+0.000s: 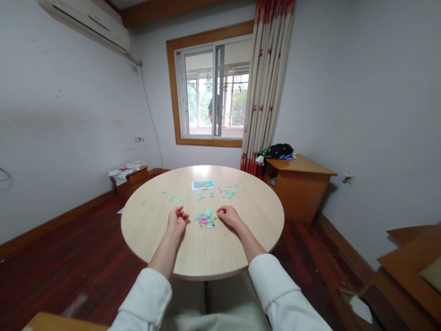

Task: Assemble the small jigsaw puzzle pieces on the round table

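Observation:
A partly joined jigsaw puzzle with pink and yellow cartoon figures on turquoise lies on the round table in front of me. To its left, my left hand rests on its side with loosely bent, parted fingers and nothing visible in it. My right hand is at the puzzle's upper right edge, thumb and fingertips pinched together on what looks like a small puzzle piece, mostly covered by the fingers. Loose puzzle pieces are scattered beyond both hands, several of them turquoise.
A picture sheet with the cartoon print lies behind the loose pieces. Right of the table stands a wooden desk with dark cloth on it. A low wooden box with papers sits at the left wall. Someone's dark shape shows through the window.

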Demonstrator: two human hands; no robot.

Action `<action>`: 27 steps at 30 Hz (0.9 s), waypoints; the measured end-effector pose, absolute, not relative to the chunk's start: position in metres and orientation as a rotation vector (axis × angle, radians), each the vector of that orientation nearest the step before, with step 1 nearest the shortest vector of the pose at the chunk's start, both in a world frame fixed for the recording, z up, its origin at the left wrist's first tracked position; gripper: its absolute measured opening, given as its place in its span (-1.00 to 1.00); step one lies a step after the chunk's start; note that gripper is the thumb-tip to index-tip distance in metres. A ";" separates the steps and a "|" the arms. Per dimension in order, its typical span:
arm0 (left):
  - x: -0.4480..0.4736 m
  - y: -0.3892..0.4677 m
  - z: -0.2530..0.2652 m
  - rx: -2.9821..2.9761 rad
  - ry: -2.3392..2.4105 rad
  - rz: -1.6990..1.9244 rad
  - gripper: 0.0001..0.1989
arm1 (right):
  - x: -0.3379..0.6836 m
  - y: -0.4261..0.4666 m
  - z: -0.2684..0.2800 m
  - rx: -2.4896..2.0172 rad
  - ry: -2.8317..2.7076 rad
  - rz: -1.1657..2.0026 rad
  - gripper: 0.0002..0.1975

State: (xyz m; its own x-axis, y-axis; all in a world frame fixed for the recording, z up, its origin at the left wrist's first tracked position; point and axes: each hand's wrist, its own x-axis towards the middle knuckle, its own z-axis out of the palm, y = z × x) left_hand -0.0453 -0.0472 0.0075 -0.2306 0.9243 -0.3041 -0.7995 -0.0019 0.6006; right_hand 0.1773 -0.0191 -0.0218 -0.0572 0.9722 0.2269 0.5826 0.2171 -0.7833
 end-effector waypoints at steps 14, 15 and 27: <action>-0.045 -0.048 0.008 0.199 0.799 1.622 -0.90 | 0.175 -0.025 -0.015 -1.486 -1.736 0.693 -0.82; -0.045 -0.048 0.008 0.199 0.798 1.623 -0.90 | 0.175 -0.025 -0.015 -1.490 -1.737 0.693 -0.82; -0.046 -0.048 0.006 0.213 0.791 1.618 -0.90 | 0.175 -0.026 -0.014 -1.481 -1.729 0.707 -0.83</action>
